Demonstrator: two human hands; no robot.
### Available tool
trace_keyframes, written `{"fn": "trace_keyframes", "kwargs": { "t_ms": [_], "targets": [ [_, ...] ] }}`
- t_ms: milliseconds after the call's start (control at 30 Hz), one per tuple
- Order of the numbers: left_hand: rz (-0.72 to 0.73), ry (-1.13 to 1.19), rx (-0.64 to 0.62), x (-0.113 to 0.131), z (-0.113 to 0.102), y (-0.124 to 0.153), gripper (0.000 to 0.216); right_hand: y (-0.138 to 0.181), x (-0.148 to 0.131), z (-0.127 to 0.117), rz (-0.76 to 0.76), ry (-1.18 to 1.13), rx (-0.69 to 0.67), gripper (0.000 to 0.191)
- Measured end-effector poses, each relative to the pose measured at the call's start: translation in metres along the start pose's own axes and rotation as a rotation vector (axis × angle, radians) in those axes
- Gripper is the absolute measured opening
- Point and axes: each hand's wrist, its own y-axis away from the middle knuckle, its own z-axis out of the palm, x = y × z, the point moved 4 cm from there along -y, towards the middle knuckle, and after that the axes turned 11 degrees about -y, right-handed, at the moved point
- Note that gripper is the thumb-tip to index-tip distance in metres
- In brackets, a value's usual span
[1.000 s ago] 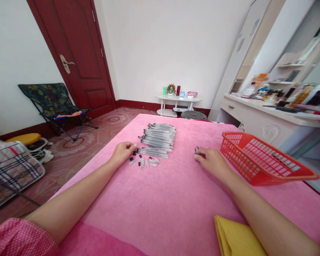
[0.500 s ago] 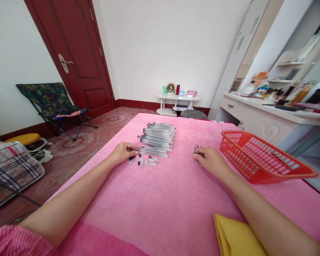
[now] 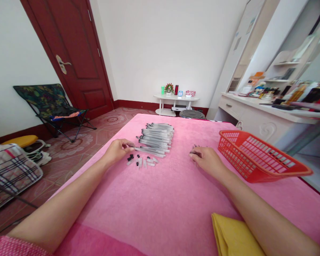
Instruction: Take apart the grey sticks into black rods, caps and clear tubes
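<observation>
A stack of clear pen barrels (image 3: 157,137) lies on the pink cloth (image 3: 154,199). My left hand (image 3: 117,151) is closed in a pinch on the end of one clear pen barrel (image 3: 148,151) at the near edge of the stack. Several small black and clear caps (image 3: 142,161) lie loose just beneath it. My right hand (image 3: 206,160) rests on the cloth with fingers curled over a small bunch of thin dark refills (image 3: 196,149). A red plastic basket (image 3: 256,158) sits tilted just right of that hand.
A yellow cloth (image 3: 229,234) lies at the near right by my forearm. A white dresser (image 3: 269,113) with bottles stands at the right. A folding chair (image 3: 50,103), a red door (image 3: 69,57) and a small white table (image 3: 176,101) stand beyond the pink surface.
My left hand has gone from touching the loose caps to pinching the end of a pen barrel and lifting it slightly. The right hand has barely moved.
</observation>
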Motion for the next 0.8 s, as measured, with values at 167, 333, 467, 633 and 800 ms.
{"fn": "trace_keyframes", "kwargs": {
  "t_ms": [167,333,467,633,800],
  "targets": [
    [0.134,-0.091,0.026,0.030,-0.026,-0.002,0.021,0.000,-0.010,0.004,-0.044,-0.148,-0.004,0.017],
    [0.288,-0.071,-0.002,0.086,-0.027,-0.004,0.018,0.003,-0.036,0.004,-0.108,-0.325,-0.010,0.021],
    [0.340,-0.026,0.020,0.123,-0.025,-0.014,0.015,0.005,-0.046,0.006,-0.111,-0.445,-0.134,0.022],
    [0.173,0.429,0.130,0.146,-0.018,-0.027,0.026,0.003,-0.040,0.001,0.121,-0.780,-0.115,0.026],
    [0.127,1.136,-0.312,0.180,0.031,-0.008,0.044,0.008,-0.047,0.001,0.238,-1.209,-0.167,0.032]
  ]
}}
